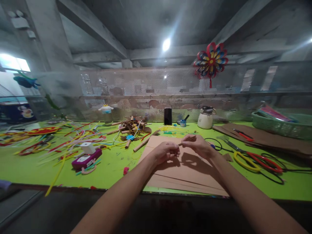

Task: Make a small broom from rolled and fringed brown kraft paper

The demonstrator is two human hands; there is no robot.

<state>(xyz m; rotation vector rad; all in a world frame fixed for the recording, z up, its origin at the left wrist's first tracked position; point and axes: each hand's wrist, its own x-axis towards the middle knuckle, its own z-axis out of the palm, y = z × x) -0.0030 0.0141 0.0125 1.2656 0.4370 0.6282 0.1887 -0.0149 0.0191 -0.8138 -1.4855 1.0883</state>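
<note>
My left hand [168,152] and my right hand [197,144] meet just above a stack of brown paper sheets [168,178]. Between their fingertips is a small thin brown piece [180,144], which looks like a strip of paper; its exact shape is too small to tell. The fingers of both hands are closed in a pinch on it. Shadows of the hands fall across the top sheet. Left of the stack lies a rolled brown paper tube [142,145].
Left are a purple box [87,159] and a pile of brown paper rolls [133,126]. Scissors with red and yellow handles [247,161], red-handled pliers [243,135] and a green basket [280,126] are at right. A phone [168,116] and a white pot [205,118] stand behind.
</note>
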